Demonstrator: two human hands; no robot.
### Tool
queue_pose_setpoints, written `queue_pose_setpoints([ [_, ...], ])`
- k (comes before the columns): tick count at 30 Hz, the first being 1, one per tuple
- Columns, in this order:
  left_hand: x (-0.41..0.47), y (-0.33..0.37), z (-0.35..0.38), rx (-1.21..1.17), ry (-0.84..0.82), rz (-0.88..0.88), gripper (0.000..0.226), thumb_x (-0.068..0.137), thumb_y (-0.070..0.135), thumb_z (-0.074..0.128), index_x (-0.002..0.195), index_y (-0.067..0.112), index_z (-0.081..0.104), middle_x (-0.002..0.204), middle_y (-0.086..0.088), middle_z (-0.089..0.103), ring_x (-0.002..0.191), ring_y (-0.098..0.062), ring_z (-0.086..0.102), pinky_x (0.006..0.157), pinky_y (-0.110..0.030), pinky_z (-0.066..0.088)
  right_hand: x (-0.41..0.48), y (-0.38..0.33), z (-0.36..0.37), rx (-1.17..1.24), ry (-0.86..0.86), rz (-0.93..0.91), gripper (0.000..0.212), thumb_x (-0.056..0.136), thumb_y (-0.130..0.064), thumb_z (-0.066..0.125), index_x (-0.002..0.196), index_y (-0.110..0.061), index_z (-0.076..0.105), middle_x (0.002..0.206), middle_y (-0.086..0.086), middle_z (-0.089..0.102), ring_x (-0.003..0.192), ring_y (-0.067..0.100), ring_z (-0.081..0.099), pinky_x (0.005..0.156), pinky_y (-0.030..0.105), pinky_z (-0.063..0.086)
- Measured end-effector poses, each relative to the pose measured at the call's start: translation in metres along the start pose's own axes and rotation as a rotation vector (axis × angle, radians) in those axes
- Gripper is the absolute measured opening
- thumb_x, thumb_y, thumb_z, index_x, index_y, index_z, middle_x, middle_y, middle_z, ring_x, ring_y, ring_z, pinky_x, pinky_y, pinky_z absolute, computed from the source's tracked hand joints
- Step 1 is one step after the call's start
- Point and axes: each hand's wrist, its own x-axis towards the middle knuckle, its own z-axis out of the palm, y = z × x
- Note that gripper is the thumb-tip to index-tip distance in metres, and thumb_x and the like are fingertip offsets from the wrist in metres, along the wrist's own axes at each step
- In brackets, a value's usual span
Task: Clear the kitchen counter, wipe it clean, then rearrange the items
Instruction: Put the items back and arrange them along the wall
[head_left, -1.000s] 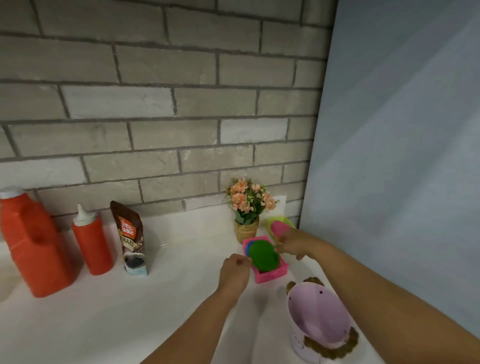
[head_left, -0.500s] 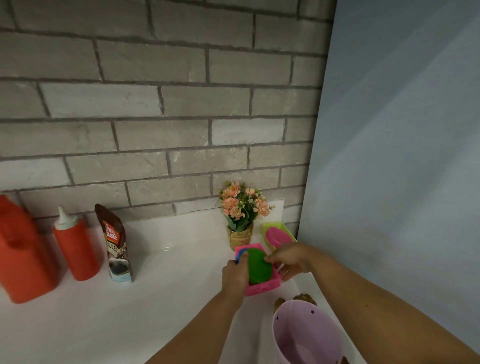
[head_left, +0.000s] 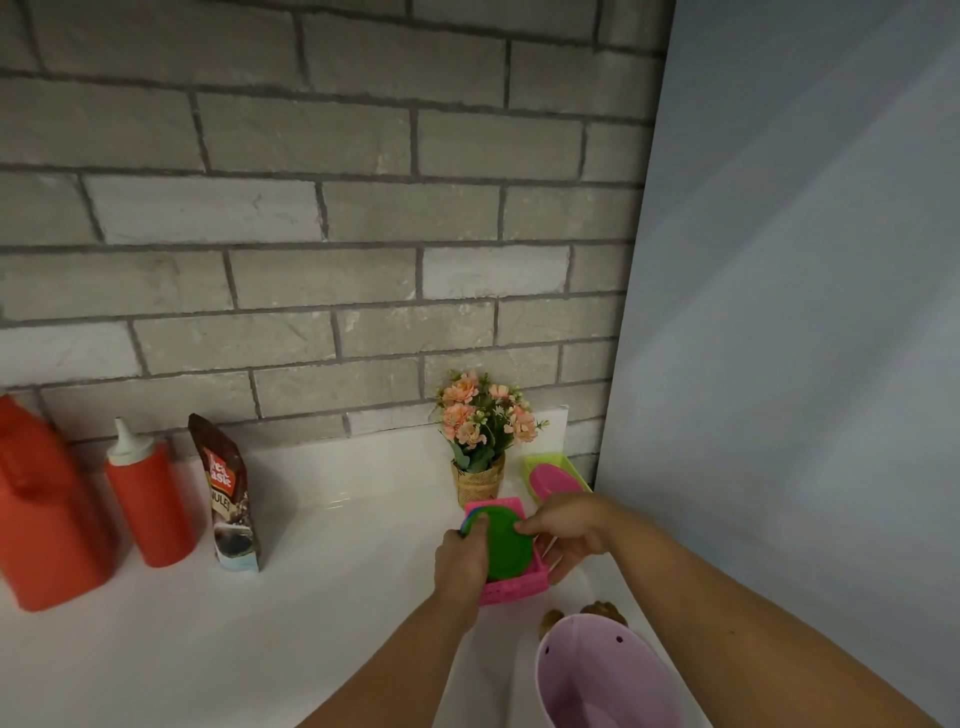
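Left hand (head_left: 461, 564) and right hand (head_left: 569, 530) grip the pink basket (head_left: 514, 590), both touching its green plate (head_left: 509, 545). If tilted, the plate may slide out onto the counter (head_left: 337, 597)

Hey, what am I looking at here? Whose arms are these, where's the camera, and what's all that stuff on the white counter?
No machine here: the arms belong to a person, filmed by a camera worn on their head, looking down. The left hand and right hand both grip a green disc set in a pink basket. On the white counter also stand a red jug, a red squeeze bottle, a brown pouch, a small flower pot, a green tray holding a pink object, and a lilac bucket nearest the camera.
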Motion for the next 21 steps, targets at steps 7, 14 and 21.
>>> queue_pose_setpoints([
  [7, -0.011, 0.002, -0.019, -0.101, 0.091, 0.036, 0.051, 0.092, 0.048, 0.042, 0.123, 0.007, 0.043, 0.123, -0.017, 0.050, 0.106, -0.031, 0.054, 0.079, -0.035, 0.047, -0.019, -0.016, 0.011, -0.006, -0.035, -0.057, 0.050, 0.096, -0.027, 0.051, 0.135, 0.003, 0.041, 0.122, 0.023, 0.053, 0.098, 0.032, 0.059, 0.091, 0.044, 0.052],
  [14, -0.035, 0.013, -0.058, -0.246, 0.162, 0.078, 0.052, 0.093, 0.054, 0.033, 0.120, 0.011, 0.046, 0.118, -0.017, 0.053, 0.103, -0.032, 0.057, 0.087, -0.041, 0.052, -0.048, -0.043, 0.036, -0.052, -0.070, -0.183, 0.038, 0.098, -0.025, 0.047, 0.133, -0.010, 0.043, 0.098, 0.010, 0.055, 0.085, 0.024, 0.060, 0.090, 0.042, 0.051],
  [21, -0.063, 0.004, -0.121, -0.310, 0.247, 0.073, 0.054, 0.093, 0.054, 0.033, 0.122, 0.010, 0.045, 0.121, -0.019, 0.053, 0.105, -0.035, 0.057, 0.089, -0.044, 0.051, -0.070, -0.072, 0.092, -0.076, -0.060, -0.213, 0.047, 0.095, -0.025, 0.052, 0.130, 0.006, 0.046, 0.109, 0.018, 0.053, 0.080, 0.023, 0.059, 0.088, 0.042, 0.052],
])
